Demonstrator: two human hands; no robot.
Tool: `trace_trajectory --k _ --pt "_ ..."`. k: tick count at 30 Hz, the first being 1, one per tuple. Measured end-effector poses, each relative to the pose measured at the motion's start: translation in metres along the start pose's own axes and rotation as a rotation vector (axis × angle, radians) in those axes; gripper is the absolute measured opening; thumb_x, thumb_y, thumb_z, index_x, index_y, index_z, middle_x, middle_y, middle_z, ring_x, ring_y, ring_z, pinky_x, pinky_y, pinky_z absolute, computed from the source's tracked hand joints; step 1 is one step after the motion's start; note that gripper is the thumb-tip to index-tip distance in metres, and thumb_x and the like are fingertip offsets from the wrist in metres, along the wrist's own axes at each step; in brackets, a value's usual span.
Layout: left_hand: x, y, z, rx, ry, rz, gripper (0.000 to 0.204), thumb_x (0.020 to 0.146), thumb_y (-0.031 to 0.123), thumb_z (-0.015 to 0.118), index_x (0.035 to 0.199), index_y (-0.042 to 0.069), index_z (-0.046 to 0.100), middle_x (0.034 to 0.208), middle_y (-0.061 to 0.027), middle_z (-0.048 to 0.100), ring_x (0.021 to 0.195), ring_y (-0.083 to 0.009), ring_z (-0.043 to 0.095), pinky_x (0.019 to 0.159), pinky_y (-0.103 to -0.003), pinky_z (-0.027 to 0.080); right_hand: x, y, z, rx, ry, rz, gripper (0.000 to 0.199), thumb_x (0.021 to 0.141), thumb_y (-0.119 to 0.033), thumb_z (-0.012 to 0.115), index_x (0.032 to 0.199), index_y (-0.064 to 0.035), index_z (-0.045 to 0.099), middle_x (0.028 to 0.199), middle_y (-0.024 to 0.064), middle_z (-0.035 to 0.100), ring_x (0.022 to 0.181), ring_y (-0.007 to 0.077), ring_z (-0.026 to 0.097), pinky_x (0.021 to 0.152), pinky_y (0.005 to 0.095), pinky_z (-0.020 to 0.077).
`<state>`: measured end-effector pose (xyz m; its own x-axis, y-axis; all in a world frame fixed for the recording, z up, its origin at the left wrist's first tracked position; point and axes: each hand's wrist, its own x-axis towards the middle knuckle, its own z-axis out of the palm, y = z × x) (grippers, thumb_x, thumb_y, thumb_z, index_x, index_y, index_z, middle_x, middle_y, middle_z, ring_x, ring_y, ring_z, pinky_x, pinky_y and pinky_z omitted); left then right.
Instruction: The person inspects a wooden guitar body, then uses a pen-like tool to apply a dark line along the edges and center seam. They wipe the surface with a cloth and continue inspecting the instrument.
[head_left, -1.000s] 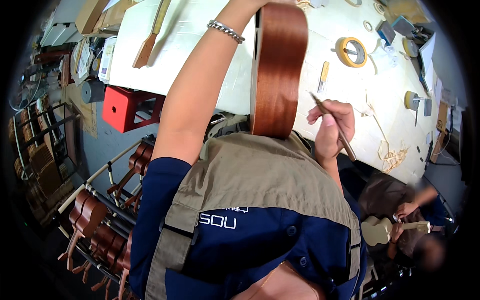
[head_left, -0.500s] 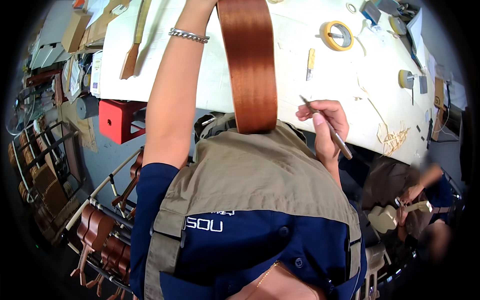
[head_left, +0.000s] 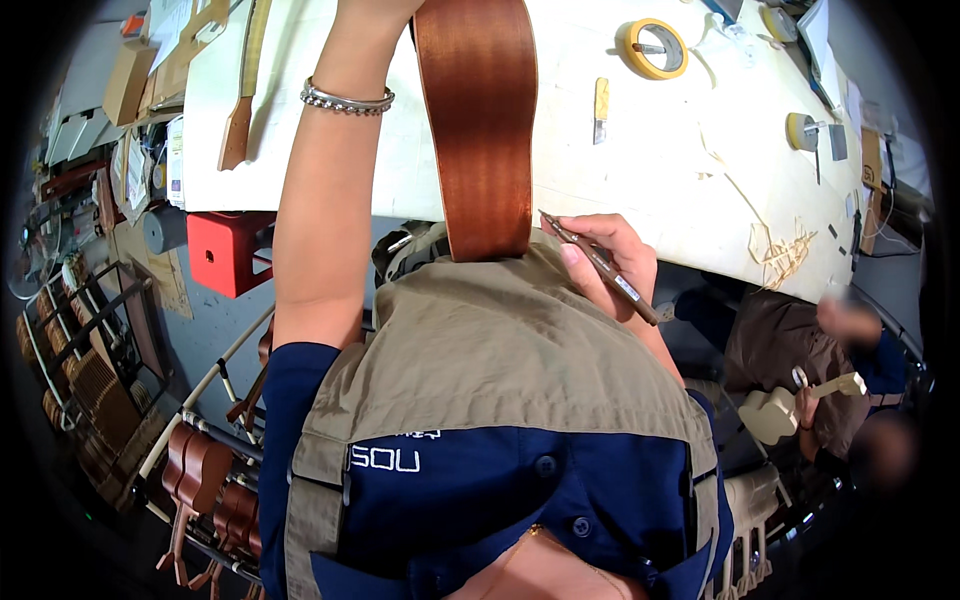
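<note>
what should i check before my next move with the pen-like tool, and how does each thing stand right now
1. Pen-like tool held: ok, it sits between the thumb and fingers of the right hand.
2. Tool tip touching the guitar body: cannot tell, it is close to the right edge but contact is unclear.
3. Near end of the body backed up: ok, it appears to rest against the apron.
4. Left hand grip: cannot tell, the picture's top edge cuts it off.
5. Knife clear of the body: ok, it lies apart on the table.
</note>
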<state>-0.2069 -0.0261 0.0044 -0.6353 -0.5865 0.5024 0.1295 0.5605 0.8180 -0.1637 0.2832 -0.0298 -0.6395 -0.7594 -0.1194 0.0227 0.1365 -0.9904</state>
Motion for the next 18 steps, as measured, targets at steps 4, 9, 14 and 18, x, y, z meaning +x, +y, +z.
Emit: trace_trajectory --k 4,9,14,18 --pt "0.001 -0.002 0.0 0.015 0.008 0.005 0.048 0.095 0.028 0.052 0.057 0.0 0.049 0.052 0.0039 0.042 0.05 -0.0051 0.037 0.044 -0.026 0.029 0.001 0.005 0.003 -0.008 0.008 -0.079 0.018 0.083 -0.005 0.062 0.099 0.0025 0.059 0.102 0.0155 0.067 0.09 0.0171 0.066 0.079 0.027 0.051" --pt "0.0 -0.003 -0.001 0.013 0.0 0.013 0.048 0.095 0.028 0.051 0.057 0.0 0.049 0.052 0.0039 0.042 0.05 -0.0053 0.037 0.044 -0.026 0.029 0.004 0.01 0.008 -0.012 0.026 -0.115 0.015 0.083 -0.003 0.061 0.096 0.003 0.06 0.101 0.0155 0.068 0.088 0.0164 0.066 0.078 0.0266 0.0512" --pt "0.0 -0.003 -0.001 -0.002 -0.011 0.025 0.048 0.096 0.029 0.05 0.057 0.001 0.048 0.052 0.0039 0.041 0.05 -0.0052 0.037 0.044 -0.026 0.028 0.006 0.007 0.007 -0.062 0.026 -0.11 0.013 0.082 -0.002 0.062 0.094 0.0029 0.061 0.1 0.0146 0.068 0.087 0.016 0.066 0.077 0.026 0.0514" --pt "0.0 -0.004 -0.002 -0.019 -0.021 0.018 0.048 0.096 0.029 0.05 0.057 0.002 0.048 0.052 0.0045 0.041 0.05 -0.0049 0.037 0.044 -0.025 0.028 0.007 0.005 0.007 -0.079 0.02 -0.098 0.014 0.081 -0.002 0.063 0.094 0.0026 0.062 0.099 0.014 0.068 0.087 0.0157 0.066 0.076 0.0257 0.0514"
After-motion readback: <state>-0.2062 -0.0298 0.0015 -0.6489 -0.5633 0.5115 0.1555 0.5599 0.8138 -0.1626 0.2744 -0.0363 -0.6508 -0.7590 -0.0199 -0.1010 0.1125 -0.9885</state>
